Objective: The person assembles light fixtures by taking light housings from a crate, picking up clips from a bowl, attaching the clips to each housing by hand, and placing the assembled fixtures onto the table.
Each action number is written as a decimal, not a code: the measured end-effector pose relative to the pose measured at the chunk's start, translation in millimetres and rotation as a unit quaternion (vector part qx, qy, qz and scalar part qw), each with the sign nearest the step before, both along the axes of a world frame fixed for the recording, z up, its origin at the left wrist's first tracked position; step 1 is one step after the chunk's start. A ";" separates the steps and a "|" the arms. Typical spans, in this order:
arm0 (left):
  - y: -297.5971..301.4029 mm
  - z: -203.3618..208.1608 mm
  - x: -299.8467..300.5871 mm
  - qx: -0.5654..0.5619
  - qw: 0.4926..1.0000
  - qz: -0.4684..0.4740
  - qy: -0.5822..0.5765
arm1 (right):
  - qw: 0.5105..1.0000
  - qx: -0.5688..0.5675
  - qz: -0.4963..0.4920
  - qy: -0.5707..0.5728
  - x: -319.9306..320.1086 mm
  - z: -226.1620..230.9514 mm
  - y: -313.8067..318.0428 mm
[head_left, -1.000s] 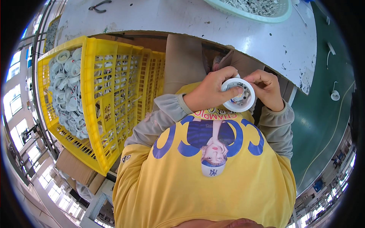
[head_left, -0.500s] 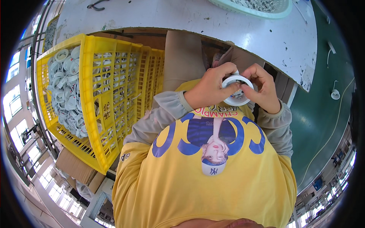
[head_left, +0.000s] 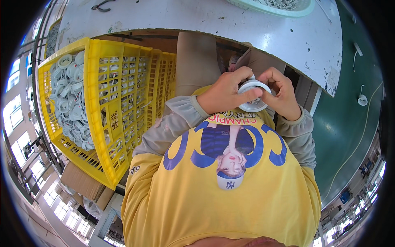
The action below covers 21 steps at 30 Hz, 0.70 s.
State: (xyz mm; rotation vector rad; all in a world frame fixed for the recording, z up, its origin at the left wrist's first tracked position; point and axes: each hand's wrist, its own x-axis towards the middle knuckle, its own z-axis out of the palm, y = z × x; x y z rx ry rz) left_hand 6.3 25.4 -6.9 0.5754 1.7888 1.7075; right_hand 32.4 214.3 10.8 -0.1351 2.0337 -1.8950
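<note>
In front of my chest I hold a round white plastic housing [head_left: 252, 108] with a raised rim and a hollow middle. My left hand [head_left: 224, 92] grips its left side, the thumb lying across the opening. On the opposite side my right hand [head_left: 283, 95] is closed round the rim, its thumb and forefinger reaching to the edge. Small parts inside the hollow show only in part, as the thumbs cover them and they are too small to name.
At my left stands a yellow slatted crate [head_left: 94, 111] heaped with similar white round parts [head_left: 72, 99]. Ahead is a white worktable [head_left: 173, 18] bearing pliers [head_left: 102, 5] and a pale green basket [head_left: 288, 12] of small pieces. White fittings [head_left: 362, 100] lie on the green floor [head_left: 347, 119].
The housing has tipped, so its opening now looks narrower. Both hands have shifted slightly with it, the left thumb lying straighter across the top.
</note>
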 end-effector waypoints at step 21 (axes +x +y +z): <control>3.9 -10.9 6.8 0.033 0.996 0.077 0.012 | 0.997 -0.038 -0.060 0.016 4.0 -12.6 -17.5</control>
